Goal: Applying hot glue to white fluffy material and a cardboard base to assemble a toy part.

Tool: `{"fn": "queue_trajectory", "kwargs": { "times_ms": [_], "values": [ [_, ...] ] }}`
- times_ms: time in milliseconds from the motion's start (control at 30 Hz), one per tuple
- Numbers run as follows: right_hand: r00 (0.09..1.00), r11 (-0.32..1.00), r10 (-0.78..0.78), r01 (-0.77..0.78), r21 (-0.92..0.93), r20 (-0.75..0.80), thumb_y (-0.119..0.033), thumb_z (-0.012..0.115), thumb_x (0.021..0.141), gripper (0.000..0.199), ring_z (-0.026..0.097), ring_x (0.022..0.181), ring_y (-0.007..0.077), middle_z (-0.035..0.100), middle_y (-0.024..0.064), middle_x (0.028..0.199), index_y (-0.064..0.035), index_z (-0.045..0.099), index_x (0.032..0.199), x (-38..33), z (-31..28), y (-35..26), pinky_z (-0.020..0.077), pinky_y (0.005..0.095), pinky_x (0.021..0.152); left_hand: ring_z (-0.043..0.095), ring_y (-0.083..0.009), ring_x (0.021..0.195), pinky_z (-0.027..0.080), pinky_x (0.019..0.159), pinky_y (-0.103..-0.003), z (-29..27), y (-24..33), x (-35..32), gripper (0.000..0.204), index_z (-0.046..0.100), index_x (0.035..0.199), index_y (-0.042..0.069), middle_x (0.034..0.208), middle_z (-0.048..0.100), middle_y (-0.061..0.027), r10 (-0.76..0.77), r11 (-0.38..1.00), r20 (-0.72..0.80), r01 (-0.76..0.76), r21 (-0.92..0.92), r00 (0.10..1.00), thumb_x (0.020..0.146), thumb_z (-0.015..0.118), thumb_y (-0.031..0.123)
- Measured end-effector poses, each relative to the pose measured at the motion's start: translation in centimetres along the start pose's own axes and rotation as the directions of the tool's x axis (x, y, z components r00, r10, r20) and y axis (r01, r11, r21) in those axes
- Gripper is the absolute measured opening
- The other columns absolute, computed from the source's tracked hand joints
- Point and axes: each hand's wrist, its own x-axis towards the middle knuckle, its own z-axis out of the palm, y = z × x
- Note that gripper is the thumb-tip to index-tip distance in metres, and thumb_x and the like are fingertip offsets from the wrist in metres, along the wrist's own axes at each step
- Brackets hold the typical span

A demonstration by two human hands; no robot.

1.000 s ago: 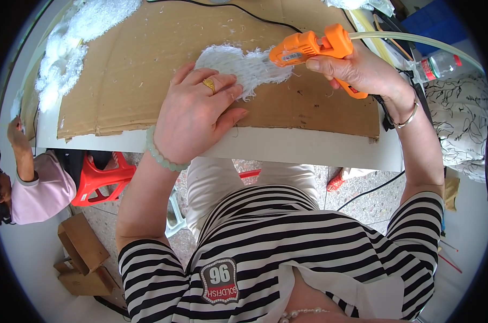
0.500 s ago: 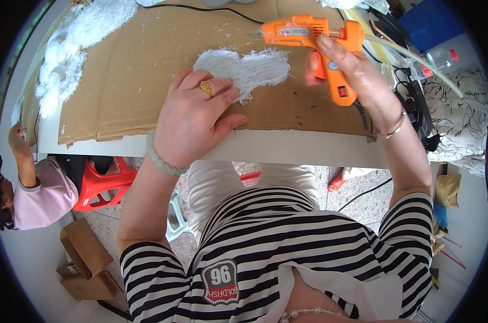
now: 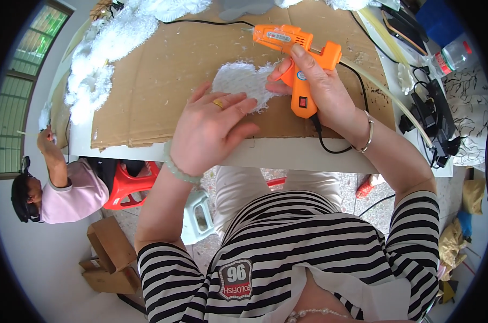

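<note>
An orange hot glue gun (image 3: 283, 39) is gripped by its handle in my right hand (image 3: 335, 89), nozzle pointing left. A long pale glue stick (image 3: 388, 90) sticks out of its back, and a black cord leaves the handle's foot. Below the nozzle, a white frayed-edged piece of fabric (image 3: 236, 79), roughly heart-shaped, lies on a brown cardboard sheet (image 3: 152, 86). My left hand (image 3: 209, 126) is open, palm down, its fingers at the fabric's lower left edge. Fingertips of my right hand come close to the fabric's right side; whether they touch it I cannot tell.
Fluffy white material (image 3: 101, 59) is heaped along the left of the table. At the right are a plastic bottle (image 3: 453, 57), black power adapters (image 3: 432, 116) and cables. A person in pink (image 3: 74, 194) sits at the left by a red stool (image 3: 128, 188). Cardboard boxes (image 3: 112, 245) stand on the floor.
My right hand has brought the glue gun lower and leftward, its fingertips now nearer the fabric. My left hand stays at the fabric. The whole view has shifted slightly.
</note>
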Motion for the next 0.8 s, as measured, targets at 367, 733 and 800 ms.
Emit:
{"fn": "queue_trajectory", "kwargs": {
  "times_ms": [367,733,800],
  "values": [
    [1.000,0.998,-0.025,0.025,0.056,-0.002,-0.042,0.046,0.097,0.043,0.063,0.085,0.0212,0.061,0.0095,0.089,-0.0002,0.058,0.094,0.6,-0.5,0.2,0.0549,0.0363,0.081,0.065,-0.0214,0.077,0.051,0.073,-0.028,0.3,-7.9,5.0,0.018,0.068,0.095,0.000,0.086,0.068,-0.0112,-0.456,0.799,0.168,0.485,-0.357,0.874,0.082,0.066,0.013],
    [1.000,0.993,0.007,-0.005,0.120,-0.018,-0.040,0.050,0.096,0.040,0.063,0.083,0.0198,0.061,0.0084,0.087,-0.0010,0.058,0.095,1.0,-0.4,0.7,0.0552,0.0358,0.079,0.063,-0.0230,0.079,0.051,0.071,-0.031,2.0,-9.3,7.2,0.008,0.068,0.087,0.000,0.087,0.065,-0.0108,-0.267,0.828,0.378,0.412,-0.380,0.887,0.080,0.064,0.005],
    [1.000,0.993,0.018,-0.016,0.114,-0.019,-0.041,0.051,0.095,0.040,0.062,0.082,0.0188,0.061,0.0082,0.086,-0.0012,0.058,0.097,1.1,-0.4,0.8,0.0553,0.0359,0.078,0.062,-0.0243,0.081,0.050,0.074,-0.032,1.3,-8.9,6.8,0.007,0.067,0.085,0.001,0.087,0.064,-0.0107,-0.187,0.898,0.325,0.295,-0.327,0.927,0.079,0.065,0.004]
  ]
}}
